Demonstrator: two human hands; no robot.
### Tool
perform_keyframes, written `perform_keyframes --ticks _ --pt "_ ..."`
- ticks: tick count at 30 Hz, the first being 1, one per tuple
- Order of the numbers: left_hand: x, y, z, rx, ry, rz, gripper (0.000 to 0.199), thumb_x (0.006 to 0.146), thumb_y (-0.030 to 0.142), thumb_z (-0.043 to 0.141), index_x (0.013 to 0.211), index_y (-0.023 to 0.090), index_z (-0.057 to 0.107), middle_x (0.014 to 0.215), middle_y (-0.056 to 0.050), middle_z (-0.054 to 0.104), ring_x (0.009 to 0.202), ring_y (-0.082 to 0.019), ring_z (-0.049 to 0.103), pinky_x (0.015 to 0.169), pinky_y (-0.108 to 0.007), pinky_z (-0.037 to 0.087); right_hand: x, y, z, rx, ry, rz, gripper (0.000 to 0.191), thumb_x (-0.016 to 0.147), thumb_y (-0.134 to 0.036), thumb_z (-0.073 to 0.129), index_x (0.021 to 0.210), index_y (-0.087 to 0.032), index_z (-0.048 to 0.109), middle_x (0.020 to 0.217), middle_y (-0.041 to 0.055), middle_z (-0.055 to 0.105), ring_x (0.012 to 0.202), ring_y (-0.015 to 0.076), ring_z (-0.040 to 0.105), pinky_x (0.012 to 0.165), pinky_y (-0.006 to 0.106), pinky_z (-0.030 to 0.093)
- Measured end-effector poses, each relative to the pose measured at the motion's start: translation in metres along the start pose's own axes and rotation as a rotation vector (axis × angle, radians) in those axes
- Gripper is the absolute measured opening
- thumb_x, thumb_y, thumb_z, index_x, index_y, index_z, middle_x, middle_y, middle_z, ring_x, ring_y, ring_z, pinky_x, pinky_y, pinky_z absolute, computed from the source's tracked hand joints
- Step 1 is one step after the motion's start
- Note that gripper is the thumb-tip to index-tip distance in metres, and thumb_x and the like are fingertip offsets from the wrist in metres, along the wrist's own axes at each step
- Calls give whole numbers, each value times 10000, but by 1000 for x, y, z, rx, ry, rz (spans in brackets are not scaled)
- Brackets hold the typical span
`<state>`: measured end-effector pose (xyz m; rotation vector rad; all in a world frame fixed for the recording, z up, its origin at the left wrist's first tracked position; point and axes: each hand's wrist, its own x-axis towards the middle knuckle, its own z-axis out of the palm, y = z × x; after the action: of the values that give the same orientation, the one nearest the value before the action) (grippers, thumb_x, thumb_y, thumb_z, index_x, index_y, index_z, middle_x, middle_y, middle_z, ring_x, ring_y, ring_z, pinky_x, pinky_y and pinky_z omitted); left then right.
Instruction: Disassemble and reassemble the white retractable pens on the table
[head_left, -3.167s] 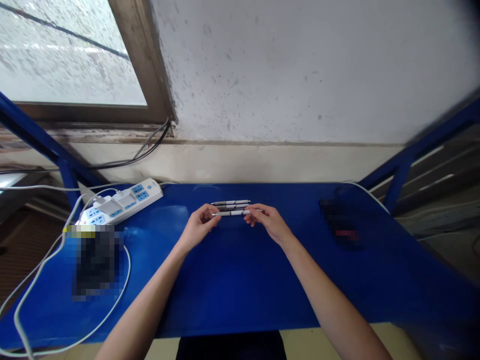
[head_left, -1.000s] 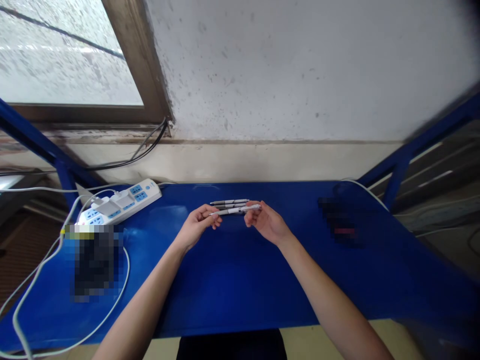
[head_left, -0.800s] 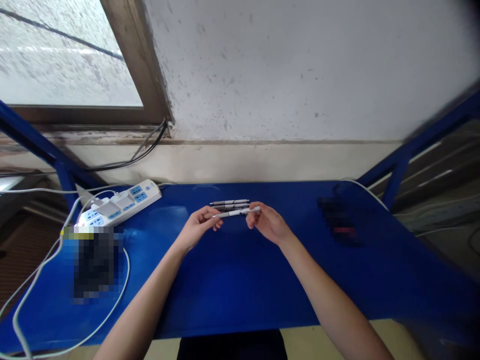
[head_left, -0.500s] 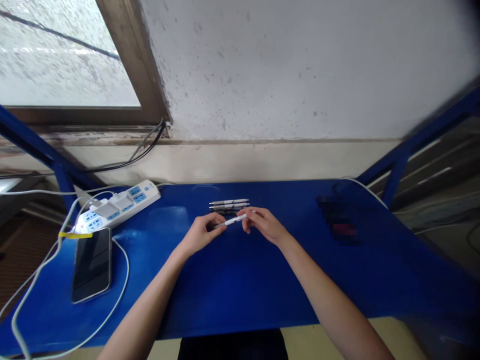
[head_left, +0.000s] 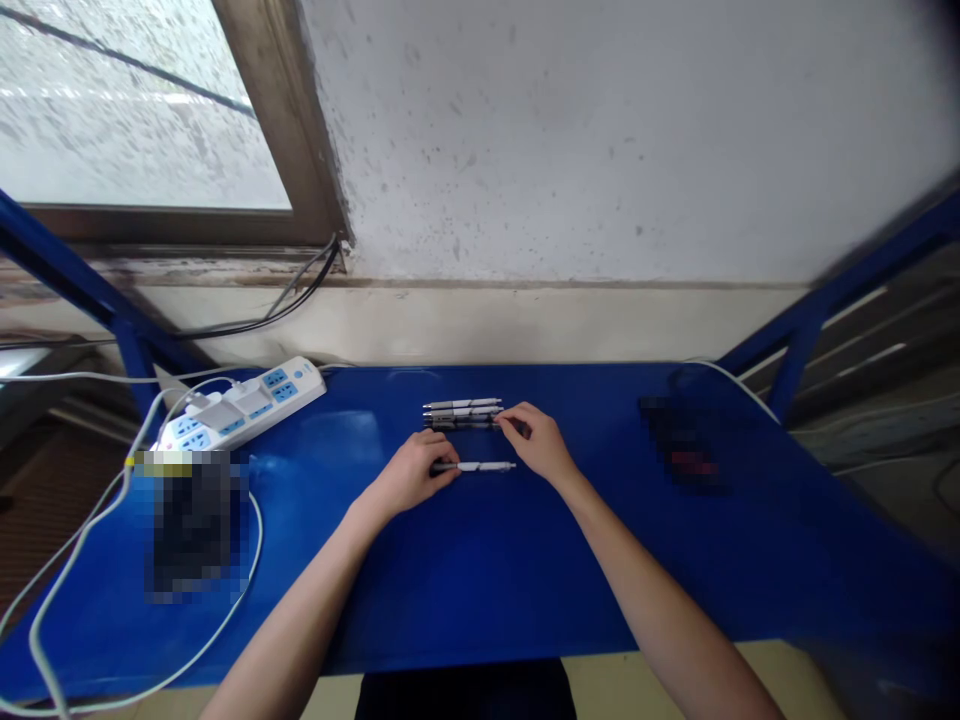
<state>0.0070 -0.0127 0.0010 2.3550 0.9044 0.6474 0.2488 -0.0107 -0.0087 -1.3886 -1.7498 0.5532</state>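
A white pen with a dark grip lies level just above or on the blue table, its dark end between the thumb and fingers of my left hand. Behind it, several pens form a close row, side by side, white ones at the back and darker ones in front. My right hand is at the right end of that row, thumb and fingertips closed around the end of a dark pen. Part of the row's front left end is hidden behind my left hand.
At the left, a white power strip with chargers plugged in stands by a blurred-out dark object, and white cables loop over the table. A pixelated dark item lies at the right. Blue frame bars rise at both sides.
My right hand has let go of the white pen and moved to the end of the row. The white pen has come down and turned level, still in my left hand.
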Motion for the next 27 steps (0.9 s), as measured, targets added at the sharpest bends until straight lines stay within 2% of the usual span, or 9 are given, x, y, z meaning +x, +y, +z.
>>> perform_keyframes --ticks 7,13,20,24,27 --pt "0 2 0 47 -4 -3 77 837 236 605 893 199 642 837 -55 612 841 -205 563 768 -309 432 -2 5 3 -113 -1 -63 133 849 -245 560 922 -221 668 887 52 590 824 196 578 779 344 469" --pt "-1 1 1 21 -6 15 97 838 221 603 916 205 658 897 -67 624 889 -214 568 796 -319 440 -3 8 6 -154 -35 -79 104 825 -203 584 914 -223 634 897 49 577 870 210 563 804 355 463" --pt "-1 2 0 30 -18 4 101 853 241 592 924 198 650 879 -61 616 875 -209 564 784 -312 439 -4 7 9 -196 -44 -87 103 833 -173 578 913 -220 622 892 50 574 892 216 555 803 348 462" --pt "0 6 -2 -1 14 -21 140 859 305 598 938 204 653 859 -55 614 851 -204 567 768 -309 437 -4 7 10 -207 -45 -94 92 834 -190 596 916 -224 620 899 53 577 912 227 552 804 352 461" --pt "1 5 -3 -21 87 -66 147 883 309 562 937 210 657 857 -54 623 848 -202 573 778 -313 435 -4 6 10 -236 -53 -100 71 832 -211 623 901 -223 616 901 56 577 922 233 546 808 352 456"
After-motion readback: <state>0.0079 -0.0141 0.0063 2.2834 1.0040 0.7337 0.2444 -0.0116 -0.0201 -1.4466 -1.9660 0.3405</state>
